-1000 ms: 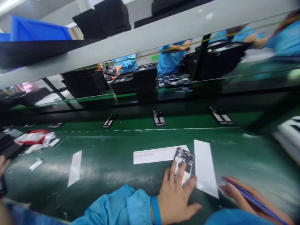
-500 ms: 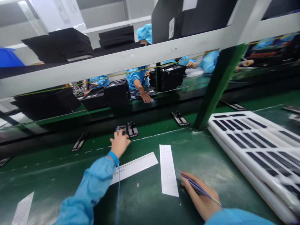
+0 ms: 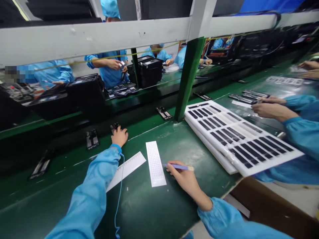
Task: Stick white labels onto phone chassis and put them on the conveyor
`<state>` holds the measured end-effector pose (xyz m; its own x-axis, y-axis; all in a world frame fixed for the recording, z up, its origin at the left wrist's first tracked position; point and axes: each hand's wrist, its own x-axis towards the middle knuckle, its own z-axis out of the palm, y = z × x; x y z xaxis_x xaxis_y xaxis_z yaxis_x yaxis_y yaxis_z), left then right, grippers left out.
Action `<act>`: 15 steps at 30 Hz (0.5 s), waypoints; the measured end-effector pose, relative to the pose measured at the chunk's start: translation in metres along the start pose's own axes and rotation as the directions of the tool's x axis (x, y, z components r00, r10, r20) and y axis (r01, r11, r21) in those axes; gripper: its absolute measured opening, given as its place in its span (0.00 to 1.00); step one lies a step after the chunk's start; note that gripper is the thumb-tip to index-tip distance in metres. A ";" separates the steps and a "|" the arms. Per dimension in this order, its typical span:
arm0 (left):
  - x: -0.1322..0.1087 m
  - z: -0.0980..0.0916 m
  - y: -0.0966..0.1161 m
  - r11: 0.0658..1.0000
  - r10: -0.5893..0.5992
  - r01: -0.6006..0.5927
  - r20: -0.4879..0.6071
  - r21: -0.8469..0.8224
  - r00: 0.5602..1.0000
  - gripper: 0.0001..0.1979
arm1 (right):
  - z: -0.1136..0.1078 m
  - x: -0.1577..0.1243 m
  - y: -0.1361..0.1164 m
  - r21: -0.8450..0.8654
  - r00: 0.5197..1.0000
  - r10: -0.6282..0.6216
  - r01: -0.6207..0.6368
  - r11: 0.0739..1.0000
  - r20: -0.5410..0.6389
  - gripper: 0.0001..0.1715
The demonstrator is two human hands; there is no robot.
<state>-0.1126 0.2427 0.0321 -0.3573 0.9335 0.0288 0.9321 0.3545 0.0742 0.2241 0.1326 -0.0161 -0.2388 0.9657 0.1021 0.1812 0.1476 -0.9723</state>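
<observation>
My left hand (image 3: 120, 136), with a blue wrist strap, reaches out to a dark phone frame (image 3: 114, 126) on the green strip at the back, its fingers gripping the near end and partly hiding it. Another phone frame (image 3: 92, 139) lies just left of it. In my right hand (image 3: 185, 177) is a pair of purple tweezers (image 3: 179, 167), pointing left. Their tips are close to a white sheet of small stickers (image 3: 156, 164) on the bench. A second white sheet (image 3: 127, 170) lies slanted, partly behind my left forearm.
Stacked white foam trays (image 3: 211, 121) holding black strips stand to the right. Beyond them a co-worker's hands (image 3: 275, 108) handle parts. A green post (image 3: 189, 79) rises at the bench's back. More phone frames (image 3: 163, 113) lie along the strip.
The view has swung right. My left hand covered a phone frame left of an uncovered one; now the uncovered one is on its left. My right hand still holds the tweezers.
</observation>
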 end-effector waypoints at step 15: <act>-0.267 0.000 0.016 0.862 0.488 -0.450 -0.144 0.232 0.861 0.11 | 0.036 -0.025 -0.009 0.232 0.976 0.159 -0.190 0.954 0.148 0.29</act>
<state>-0.0021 -0.0005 0.0251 0.1385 0.9690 0.2047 0.9784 -0.1018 -0.1801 0.1939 0.0998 -0.0174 -0.3458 0.9344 -0.0858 -0.0031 -0.0926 -0.9957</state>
